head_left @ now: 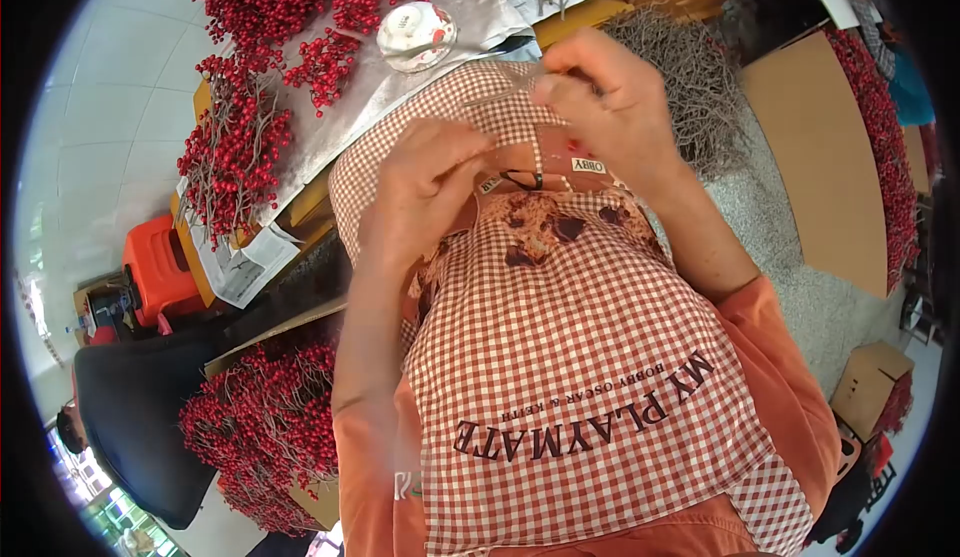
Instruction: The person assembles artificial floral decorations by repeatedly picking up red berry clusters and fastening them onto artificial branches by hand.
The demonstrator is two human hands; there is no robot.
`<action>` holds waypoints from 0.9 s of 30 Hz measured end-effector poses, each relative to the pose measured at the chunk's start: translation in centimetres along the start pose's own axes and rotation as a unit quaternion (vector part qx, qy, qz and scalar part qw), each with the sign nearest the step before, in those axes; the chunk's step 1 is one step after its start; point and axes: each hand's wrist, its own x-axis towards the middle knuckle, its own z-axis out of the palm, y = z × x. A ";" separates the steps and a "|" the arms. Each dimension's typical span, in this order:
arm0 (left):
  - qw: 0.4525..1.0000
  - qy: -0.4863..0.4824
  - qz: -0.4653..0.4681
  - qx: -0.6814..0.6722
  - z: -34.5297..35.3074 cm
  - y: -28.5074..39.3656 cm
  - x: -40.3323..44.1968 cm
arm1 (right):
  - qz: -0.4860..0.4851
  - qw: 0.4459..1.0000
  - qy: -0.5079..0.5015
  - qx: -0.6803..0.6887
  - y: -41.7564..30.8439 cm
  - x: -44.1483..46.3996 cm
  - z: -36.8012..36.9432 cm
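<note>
Both my hands are raised over the checked apron on my lap, a short gap apart. My left hand [425, 182] has its fingertips pinched together; whatever lies between them is too small and blurred to name. My right hand [615, 102] is curled, thumb against fingers, with a thin, blurred strand or wire seeming to run near its fingertips. Below them the apron [590, 327] shows printed pictures and lettering. Just beyond my hands, a white cup-like container with a red pattern [417, 36] stands on the covered table [350, 97].
Red berry branches [235, 147] lie on the table at the left, with more in a box [265, 427] below. Bare twigs [680, 87] are piled at the upper right. A large cardboard box [820, 157] stands right. A dark-clothed person [140, 417] is at lower left.
</note>
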 end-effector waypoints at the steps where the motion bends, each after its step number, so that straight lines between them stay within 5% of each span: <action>1: 0.997 -0.035 0.045 0.045 -0.7 -1.1 -0.6 | 0.003 1.000 0.002 0.001 0.1 0.1 -0.8; 5: 0.946 -0.108 0.058 0.299 0.5 -3.6 -4.1 | 0.128 0.979 -0.068 0.142 1.6 -0.4 -2.7; 9: 0.950 -0.041 -0.042 0.307 2.1 -7.5 -5.6 | 0.087 0.976 -0.102 0.174 3.3 -1.5 -1.9; 12: 0.945 -0.060 -0.062 0.314 1.5 -8.2 -6.1 | 0.153 0.957 -0.113 0.219 2.2 -1.8 -1.4; 15: 0.971 -0.031 -0.058 0.231 0.8 -7.2 -6.2 | 0.208 0.944 -0.179 0.185 1.9 -1.8 -1.7; 16: 0.978 0.004 -0.181 0.106 1.1 -5.8 -6.0 | 0.206 0.944 -0.178 0.184 1.7 -1.9 -1.6; 18: 0.973 0.024 -0.223 -0.058 1.1 -2.4 -5.0 | 0.189 0.934 -0.220 0.209 1.4 -2.1 -0.2; 23: 0.997 0.027 -0.070 -0.030 1.4 0.8 -2.9 | 0.180 0.916 -0.275 0.230 2.2 -2.0 2.3; 25: 0.994 0.111 -0.011 -0.006 1.8 0.9 -2.5 | 0.196 0.904 -0.273 0.265 1.7 -1.7 2.4; 27: 0.988 0.125 -0.031 -0.087 2.6 0.5 -2.6 | 0.206 0.885 -0.239 0.341 2.1 -1.8 2.7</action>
